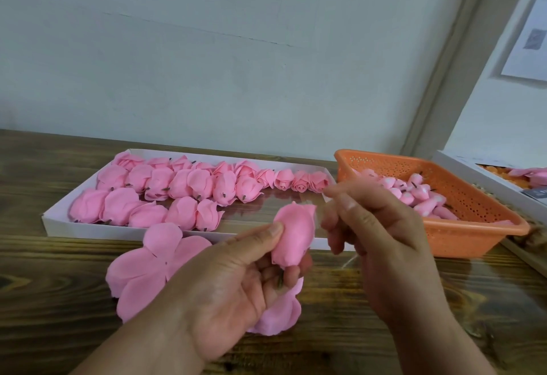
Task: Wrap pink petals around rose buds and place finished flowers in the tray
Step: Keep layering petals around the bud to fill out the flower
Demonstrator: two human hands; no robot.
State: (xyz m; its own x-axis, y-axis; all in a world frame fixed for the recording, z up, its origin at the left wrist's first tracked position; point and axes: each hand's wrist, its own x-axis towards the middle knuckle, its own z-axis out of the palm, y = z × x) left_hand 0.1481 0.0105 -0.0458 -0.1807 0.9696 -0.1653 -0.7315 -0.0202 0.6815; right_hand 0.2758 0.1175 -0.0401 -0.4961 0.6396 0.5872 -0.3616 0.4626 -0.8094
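My left hand (236, 280) grips a pink rose (293, 234) wrapped in petals, thumb on its side and fingers under its base by the short dark stem. Just to its right hovers my right hand (370, 226), fingers curled, close to the rose's upper edge; whether it pinches a petal tip I cannot tell. A stack of flat pink petal sheets (148, 268) lies on the table under my left hand. The white tray (56, 220) behind holds several finished pink flowers (177, 188) in rows.
An orange perforated basket (473, 235) at the right holds several bare pink rose buds (414, 194). A white box (485, 179) with orange and pink pieces stands at the far right. The wooden table (44, 300) meets a pale wall behind.
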